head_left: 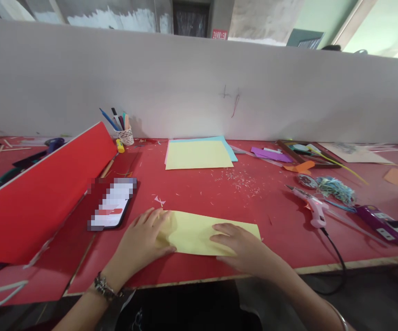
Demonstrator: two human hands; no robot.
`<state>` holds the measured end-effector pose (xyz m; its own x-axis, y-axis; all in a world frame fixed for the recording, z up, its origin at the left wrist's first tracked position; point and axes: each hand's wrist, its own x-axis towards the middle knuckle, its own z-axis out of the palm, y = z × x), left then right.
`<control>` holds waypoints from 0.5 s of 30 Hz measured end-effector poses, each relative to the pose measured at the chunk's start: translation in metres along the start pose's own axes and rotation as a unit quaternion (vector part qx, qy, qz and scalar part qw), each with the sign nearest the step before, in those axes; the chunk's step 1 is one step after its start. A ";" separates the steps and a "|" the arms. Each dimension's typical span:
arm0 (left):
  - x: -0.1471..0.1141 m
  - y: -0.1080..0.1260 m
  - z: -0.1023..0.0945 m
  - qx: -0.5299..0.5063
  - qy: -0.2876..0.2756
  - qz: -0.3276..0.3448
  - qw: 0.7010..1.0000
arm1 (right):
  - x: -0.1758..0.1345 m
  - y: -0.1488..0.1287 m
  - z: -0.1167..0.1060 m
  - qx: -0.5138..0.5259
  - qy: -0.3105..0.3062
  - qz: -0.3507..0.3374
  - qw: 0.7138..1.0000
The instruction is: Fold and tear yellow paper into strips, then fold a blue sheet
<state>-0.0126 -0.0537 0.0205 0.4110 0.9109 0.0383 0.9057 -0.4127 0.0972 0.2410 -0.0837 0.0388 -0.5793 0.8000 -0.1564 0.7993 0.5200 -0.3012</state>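
A folded sheet of yellow paper (194, 232) lies near the front edge of the red table, its long side running left to right. My left hand (147, 236) grips the paper's left end, fingers over the far edge and thumb at the near edge, where the paper bulges slightly. On the right part rests my right hand (238, 243), fingers spread over the top and thumb by the near edge. Behind the fold, flat sheets of yellow paper (199, 155) and light blue paper (231, 149) are stacked, with a pink edge showing at the left.
To the left are a phone (114, 202), a leaning red board (47, 193) and a pen cup (126, 136). A pink hot glue gun (311, 204), a purple power strip (387, 223) and a yarn bundle (337, 189) lie right. A white partition (192, 82) stands behind.
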 end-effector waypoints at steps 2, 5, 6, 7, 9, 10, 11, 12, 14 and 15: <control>-0.001 -0.002 -0.002 -0.022 -0.008 -0.008 1.000 | 0.000 0.002 -0.004 -0.003 0.007 -0.018 1.000; -0.005 -0.008 -0.007 -0.096 -0.028 -0.010 0.995 | 0.001 0.005 -0.008 -0.012 0.017 -0.046 0.999; -0.006 -0.011 -0.009 -0.127 -0.021 -0.023 0.991 | 0.001 0.006 -0.008 -0.019 0.021 -0.047 0.998; -0.008 -0.015 -0.011 -0.161 -0.003 -0.043 0.986 | 0.001 0.007 -0.009 -0.024 0.030 -0.041 0.998; -0.010 -0.022 -0.016 -0.230 0.062 -0.102 0.966 | 0.000 0.008 -0.010 -0.017 0.066 -0.014 0.998; -0.011 -0.026 -0.018 -0.260 0.098 -0.133 0.951 | 0.000 0.009 -0.011 -0.003 0.091 0.003 0.996; -0.011 -0.029 -0.020 -0.287 0.130 -0.160 0.935 | -0.001 0.009 -0.012 0.014 0.117 0.020 0.993; -0.010 -0.032 -0.023 -0.311 0.156 -0.183 0.920 | -0.001 0.009 -0.014 0.032 0.142 0.036 0.989; -0.007 -0.033 -0.027 -0.352 0.168 -0.196 0.899 | -0.001 0.008 -0.016 0.062 0.172 0.054 0.982; -0.005 -0.032 -0.029 -0.372 0.151 -0.185 0.897 | -0.001 0.007 -0.018 0.074 0.176 0.056 0.980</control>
<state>-0.0465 -0.0450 0.0459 -0.0529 0.9909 0.1241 0.6082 -0.0666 0.7910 0.2494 -0.0754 0.0538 -0.3771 0.9169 0.1308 0.8080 0.3947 -0.4374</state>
